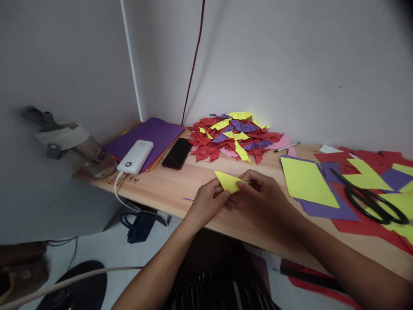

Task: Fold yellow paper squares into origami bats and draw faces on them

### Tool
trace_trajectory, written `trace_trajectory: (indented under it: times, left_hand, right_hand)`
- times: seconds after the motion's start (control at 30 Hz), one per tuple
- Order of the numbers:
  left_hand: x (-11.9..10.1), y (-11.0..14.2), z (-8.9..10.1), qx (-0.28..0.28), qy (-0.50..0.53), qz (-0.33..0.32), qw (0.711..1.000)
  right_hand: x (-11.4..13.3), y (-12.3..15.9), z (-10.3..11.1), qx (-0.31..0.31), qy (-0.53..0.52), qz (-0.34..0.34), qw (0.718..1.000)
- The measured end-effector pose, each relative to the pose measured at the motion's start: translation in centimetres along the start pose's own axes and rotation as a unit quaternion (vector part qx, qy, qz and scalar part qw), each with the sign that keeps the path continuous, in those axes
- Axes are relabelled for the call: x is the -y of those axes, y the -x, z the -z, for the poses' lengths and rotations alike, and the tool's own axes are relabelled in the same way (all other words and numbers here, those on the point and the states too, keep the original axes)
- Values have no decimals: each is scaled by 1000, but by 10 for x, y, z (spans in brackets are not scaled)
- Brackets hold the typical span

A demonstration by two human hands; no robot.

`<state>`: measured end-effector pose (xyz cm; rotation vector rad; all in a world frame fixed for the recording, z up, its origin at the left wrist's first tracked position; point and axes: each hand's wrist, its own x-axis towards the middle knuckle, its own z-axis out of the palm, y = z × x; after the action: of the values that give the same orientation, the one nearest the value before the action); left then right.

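Observation:
A small piece of yellow paper (229,182), folded into a triangle, is held just above the front part of the wooden desk. My left hand (208,200) pinches its left side between thumb and fingers. At its right corner, my right hand (261,191) grips the paper with the thumb on top. Behind my hands lies a heap of folded paper shapes (238,135) in red, yellow and purple. To the right of my right hand rests a flat yellow sheet (308,181) on top of purple paper (329,209).
Black-handled scissors (371,202) lie on coloured scraps at the right. A pen (287,147) is beside the heap. Left of my hands are a black phone (177,153), a white power bank (135,157) with a cable, purple sheets (161,133) and a clear bottle (97,157).

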<state>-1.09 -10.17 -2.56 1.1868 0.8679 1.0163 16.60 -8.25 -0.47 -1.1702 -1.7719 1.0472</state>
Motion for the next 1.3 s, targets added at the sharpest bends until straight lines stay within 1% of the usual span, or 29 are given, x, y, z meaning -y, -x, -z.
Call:
trace_trajectory:
  times: [0.27, 0.4, 0.8, 0.97, 1.3]
  left_hand:
    - [1, 1, 1, 7, 5, -8, 1000]
    - [3, 1, 2, 9, 5, -17, 1000]
    - [2, 2, 1, 6, 34, -7, 999]
    - [1, 2, 1, 15, 31, -4, 999]
    - [1, 2, 1, 9, -2, -6, 1000]
  right_hand:
    - [-2, 0, -2, -8, 0, -10, 1000]
    - [-3, 1, -2, -6, -5, -3, 1000]
    - [-5, 2, -4, -4, -34, -16, 999]
    - [-4, 1, -3, -3, -27, -17, 999]
    - [-5, 1, -5, 5, -54, -20, 998]
